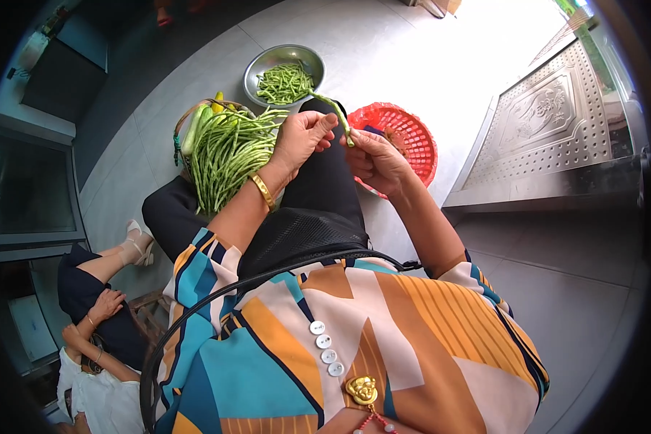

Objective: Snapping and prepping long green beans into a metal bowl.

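Note:
A green long bean [337,110] is pinched near its lower end between the thumb and fingers of my right hand [377,157]. It slants up and left past my left fingertips. My left hand [304,135], with a gold bracelet at the wrist, has its thumb and fingers curled close beside the bean. Whether it grips anything is hidden. Below and left of it, a thick bundle of whole long beans [230,157] spills over a handled basket [179,130] with pale green gourd-like vegetables [194,127]. Ahead, a steel bowl [251,81] holds short bean pieces [285,84].
A red plastic basket [420,135] stands on the tiled floor, partly behind my right hand. To the right is an embossed metal door panel [548,114]. Another person [106,374] sits at lower left, hands resting on their lap. A black mesh bag [314,233] lies across my lap.

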The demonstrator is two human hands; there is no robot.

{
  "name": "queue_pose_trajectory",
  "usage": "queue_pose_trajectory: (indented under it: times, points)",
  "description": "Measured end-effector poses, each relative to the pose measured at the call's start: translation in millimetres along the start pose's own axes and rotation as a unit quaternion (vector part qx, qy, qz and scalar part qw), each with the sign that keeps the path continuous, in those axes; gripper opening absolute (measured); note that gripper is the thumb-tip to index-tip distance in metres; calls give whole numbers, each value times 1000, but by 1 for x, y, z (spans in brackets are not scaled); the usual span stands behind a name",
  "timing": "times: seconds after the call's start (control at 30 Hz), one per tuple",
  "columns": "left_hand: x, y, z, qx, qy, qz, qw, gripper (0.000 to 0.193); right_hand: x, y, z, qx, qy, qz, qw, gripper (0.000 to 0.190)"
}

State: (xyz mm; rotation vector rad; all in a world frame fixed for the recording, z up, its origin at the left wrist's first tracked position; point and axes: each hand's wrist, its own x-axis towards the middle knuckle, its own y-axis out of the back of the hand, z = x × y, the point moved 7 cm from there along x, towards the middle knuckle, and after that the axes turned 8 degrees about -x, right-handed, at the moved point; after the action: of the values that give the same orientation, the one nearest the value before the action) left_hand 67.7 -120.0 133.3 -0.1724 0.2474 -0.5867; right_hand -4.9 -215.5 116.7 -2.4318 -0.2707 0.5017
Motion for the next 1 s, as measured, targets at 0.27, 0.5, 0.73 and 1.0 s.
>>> queue_pose_trajectory:
  times: [0.27,0.5,0.73,1.0]
  points:
    - [-25,-13,-5,137,-157,-36,977,13,-2,11,31,20,29,69,997,18]
    - [-26,-9,-28,24,14,-106,994,12,-9,4,48,1,24,65,998,19]
    - [15,44,-40,-225,34,92,969,8,-33,35,30,12,76,78,994,21]
    - [58,47,-33,-266,6,150,952,10,-62,82,-5,-23,133,130,982,20]
